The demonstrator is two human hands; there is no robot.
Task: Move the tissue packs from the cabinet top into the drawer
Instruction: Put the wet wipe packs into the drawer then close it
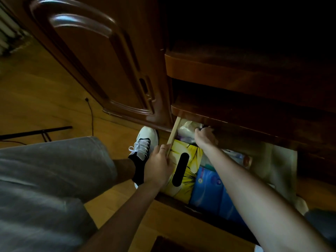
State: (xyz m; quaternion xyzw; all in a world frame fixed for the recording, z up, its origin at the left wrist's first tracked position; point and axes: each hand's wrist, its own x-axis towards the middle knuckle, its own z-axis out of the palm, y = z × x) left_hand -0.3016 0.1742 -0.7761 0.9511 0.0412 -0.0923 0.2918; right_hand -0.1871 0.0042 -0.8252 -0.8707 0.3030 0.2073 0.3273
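Nearest the camera, blue tissue packs [211,195] are seen lying in the open drawer [173,132], beside a yellow tissue box [187,160] with a dark oval slot. The left hand [159,165] is closed on the drawer's pale left side wall, just by the yellow box, so the drawer is steadied. Beyond it, a white sneaker [146,140] is planted on the wooden floor [45,91] close to the drawer's corner.

Farther in, the right hand [205,136] is reached to the back of the drawer, under the dark ledge [254,115] of the cabinet. Its grip appears curled on a pale, soft plastic-wrapped pack [187,130], though the fingertips are partly hidden in shadow and a full hold cannot be confirmed.

The step in hand is judged to be the seating of that pack at the rear. It would best be pressed down flat and slid fully behind the yellow box, so that nothing stands proud of the drawer's rim and catches the ledge when the drawer is shut. The cabinet top is not seen to hold any pack.
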